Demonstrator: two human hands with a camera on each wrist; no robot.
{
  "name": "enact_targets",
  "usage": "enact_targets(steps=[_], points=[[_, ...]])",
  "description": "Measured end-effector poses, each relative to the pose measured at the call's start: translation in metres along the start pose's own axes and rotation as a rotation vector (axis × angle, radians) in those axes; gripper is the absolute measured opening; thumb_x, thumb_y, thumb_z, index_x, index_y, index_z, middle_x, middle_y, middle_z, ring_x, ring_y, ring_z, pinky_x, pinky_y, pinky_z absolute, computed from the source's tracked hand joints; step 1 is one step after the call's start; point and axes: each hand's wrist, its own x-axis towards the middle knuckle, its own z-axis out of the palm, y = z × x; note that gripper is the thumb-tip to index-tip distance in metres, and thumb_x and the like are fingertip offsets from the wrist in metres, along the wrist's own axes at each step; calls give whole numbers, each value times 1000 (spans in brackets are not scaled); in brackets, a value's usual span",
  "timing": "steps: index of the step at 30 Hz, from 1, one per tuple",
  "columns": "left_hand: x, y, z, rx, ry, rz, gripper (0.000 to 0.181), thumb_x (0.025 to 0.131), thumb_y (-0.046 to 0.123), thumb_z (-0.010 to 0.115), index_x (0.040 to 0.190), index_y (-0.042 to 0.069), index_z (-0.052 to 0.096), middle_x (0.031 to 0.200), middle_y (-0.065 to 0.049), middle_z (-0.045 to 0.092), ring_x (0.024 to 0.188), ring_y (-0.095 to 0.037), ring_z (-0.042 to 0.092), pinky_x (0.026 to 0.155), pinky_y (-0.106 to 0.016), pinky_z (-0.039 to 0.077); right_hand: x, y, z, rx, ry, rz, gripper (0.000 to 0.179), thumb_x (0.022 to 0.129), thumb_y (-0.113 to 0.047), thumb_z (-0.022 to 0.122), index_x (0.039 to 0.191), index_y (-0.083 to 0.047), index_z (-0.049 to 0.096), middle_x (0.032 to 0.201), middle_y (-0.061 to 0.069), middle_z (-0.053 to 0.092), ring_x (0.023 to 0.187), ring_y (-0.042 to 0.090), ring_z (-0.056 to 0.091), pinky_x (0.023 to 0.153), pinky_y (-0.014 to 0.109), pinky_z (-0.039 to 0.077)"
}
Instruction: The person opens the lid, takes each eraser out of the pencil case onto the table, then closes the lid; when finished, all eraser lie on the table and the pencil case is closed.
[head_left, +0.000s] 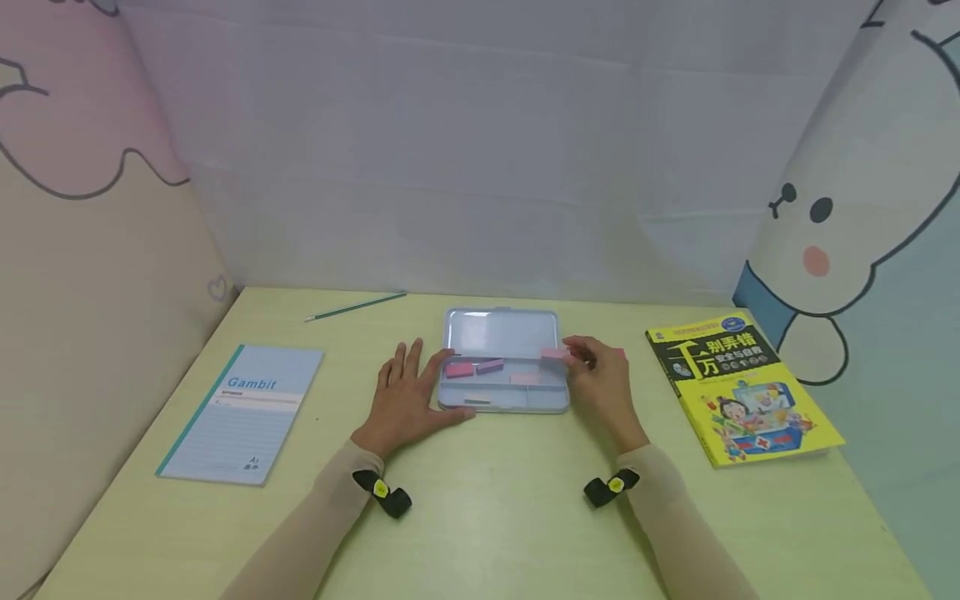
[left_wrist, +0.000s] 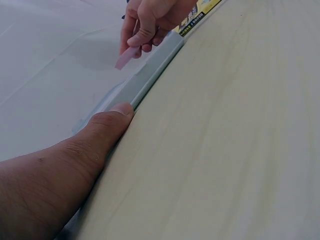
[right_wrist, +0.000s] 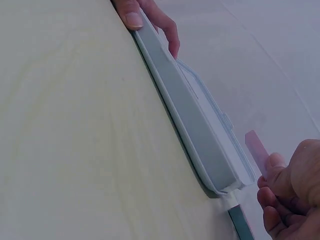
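Currently, spread left hand (head_left: 405, 396) touches the case (head_left: 501, 333), right hand (head_left: 602, 385) pinching a pink block (head_left: 553, 353).

Pencil case, pale blue (head_left: 501, 330): one, centre of the head view.
Blocks inside it: three, namely one bright pink block (head_left: 459, 369), one purple block (head_left: 492, 366), one pale pink block (head_left: 523, 378).
Pink block in the fingers (head_left: 553, 354): one, right of centre.
Pale strip (head_left: 477, 400): one, front of the case.
Pink piece, mostly hidden (head_left: 619, 353): one, right of centre.
Hands: two; left hand (head_left: 405, 400), right hand (head_left: 602, 385).
Black wrist straps (head_left: 399, 503): two, lower middle.
Yellow badges (head_left: 381, 489): two, one per strap.
Green pencil (head_left: 356, 307): one, upper left of the tabletop (head_left: 487, 517).
Gambit notebook (head_left: 240, 421): one, left.
Yellow book, Chinese title (head_left: 742, 390): one, right.
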Motion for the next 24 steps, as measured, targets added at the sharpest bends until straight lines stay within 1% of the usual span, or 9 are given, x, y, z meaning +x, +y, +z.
enact_targets(steps=[3,6,9,12,14,19,24], points=[[-1,1,-1,-2,-3,-2,104,82,85,67,167,37,31,181,-22,14,168,-51,7,133,-70,15,3,4,-7,-16,5,0,23,103,-6,67,123,-5,78,116,17,79,98,29,67,82,30,49],[-1,2,-3,-5,-5,-3,104,82,84,68,167,36,32,180,-22,14,168,-52,7,133,-70,15,5,10,-14,-36,13,9,21,104,-8,67,122,-5,79,117,17,79,97,29,65,82,31,47],[-2,2,-3,-6,-12,-7,103,83,83,68,167,37,31,181,-22,14,168,-51,6,133,-70,14,8,17,-23,-49,12,28,22,105,-11,66,123,-5,78,118,18,79,99,30,64,84,34,47],[-1,1,-2,-10,-13,-6,103,83,83,67,168,37,30,181,-21,13,168,-51,6,133,-70,14,10,24,-33,-65,-3,53,24,106,-12,65,126,-5,77,123,20,78,105,31,65,90,38,48],[-1,2,-2,-12,-6,0,103,83,83,68,167,37,31,181,-22,14,168,-51,6,133,-70,15,11,28,-41,-97,-17,57,25,105,-10,65,127,-3,76,125,22,77,107,34,66,93,41,49],[-1,1,-2,-13,1,3,103,83,83,68,167,36,32,180,-22,15,168,-52,7,132,-71,16,14,35,-60,-192,-59,84,25,105,-9,66,127,-1,76,123,25,76,104,36,67,89,41,49],[-1,1,-1,-6,-1,-2,103,83,83,68,167,36,32,180,-22,15,168,-52,7,133,-70,16,18,43,-70,-260,-110,85,25,103,-8,66,125,0,76,123,26,76,102,35,67,88,42,50]])
